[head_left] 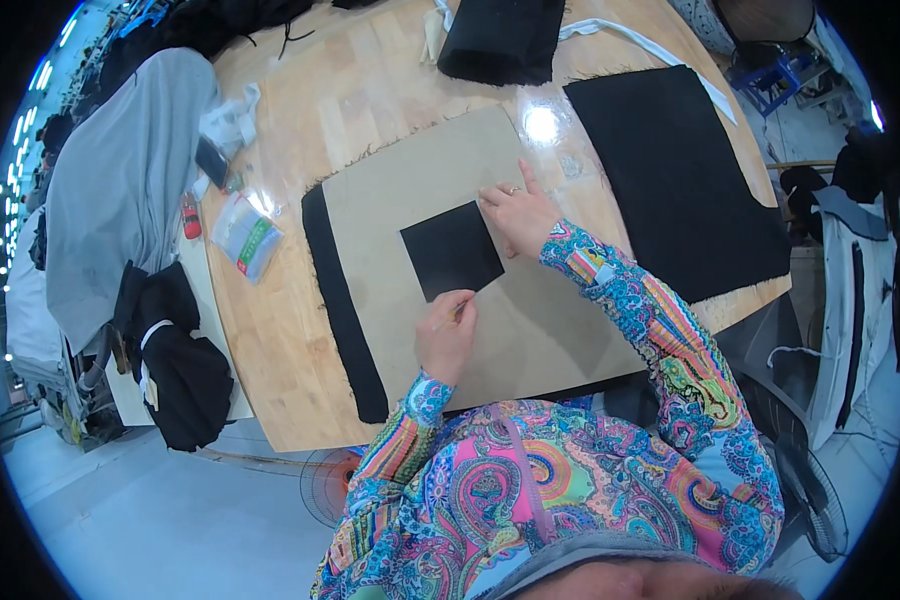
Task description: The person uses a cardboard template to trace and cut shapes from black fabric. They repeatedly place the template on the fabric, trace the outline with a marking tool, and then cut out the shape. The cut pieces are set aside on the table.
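Observation:
A black square piece [453,252] lies on a larger beige pattern sheet or panel [380,220], which rests over black fabric [342,320] showing along its left side. Fingers pinched together, my left hand [447,335] is at the square's lower corner. Something small and thin seems to be between its fingertips, but I cannot make out what. My right hand [520,215] lies by the square's upper right corner, fingers spread and pressing down, with a ring on one finger.
On the wooden table [270,370], a black fabric panel [680,180] lies to the right and a black bundle [500,40] at the far side. At left are a plastic packet [247,238], a red item [191,216] and grey cloth [120,190]. A fan [820,500] stands lower right.

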The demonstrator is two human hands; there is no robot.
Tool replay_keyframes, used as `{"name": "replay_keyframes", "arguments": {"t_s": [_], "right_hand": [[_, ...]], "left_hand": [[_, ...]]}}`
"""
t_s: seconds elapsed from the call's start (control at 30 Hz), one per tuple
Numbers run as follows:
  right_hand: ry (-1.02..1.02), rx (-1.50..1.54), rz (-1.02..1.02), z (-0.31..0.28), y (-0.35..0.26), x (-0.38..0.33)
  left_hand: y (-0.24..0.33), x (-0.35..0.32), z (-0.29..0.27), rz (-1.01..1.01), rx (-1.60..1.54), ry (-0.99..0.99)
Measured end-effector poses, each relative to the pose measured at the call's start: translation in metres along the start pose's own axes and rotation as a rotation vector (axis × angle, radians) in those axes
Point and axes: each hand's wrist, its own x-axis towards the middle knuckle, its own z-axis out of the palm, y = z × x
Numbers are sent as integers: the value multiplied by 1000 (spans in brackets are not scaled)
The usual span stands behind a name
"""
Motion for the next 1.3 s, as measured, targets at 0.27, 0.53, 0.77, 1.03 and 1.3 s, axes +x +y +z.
{"name": "replay_keyframes", "arguments": {"t_s": [0.27,0.53,0.77,1.03,1.3], "right_hand": [[198,-9,-33,9,0,-2],[205,-4,-42,10,1,-1],[9,8,3,2,2,0],[47,7,-3,1,1,-2],[59,22,-10,2,1,-2]], "left_hand": [[-6,-5,-6,-4,3,41],[-4,-4,-7,-18,-4,39],[8,48,1,78,-141,128],[8,110,37,122,-100,205],[12,110,40,120,-76,188]]}}
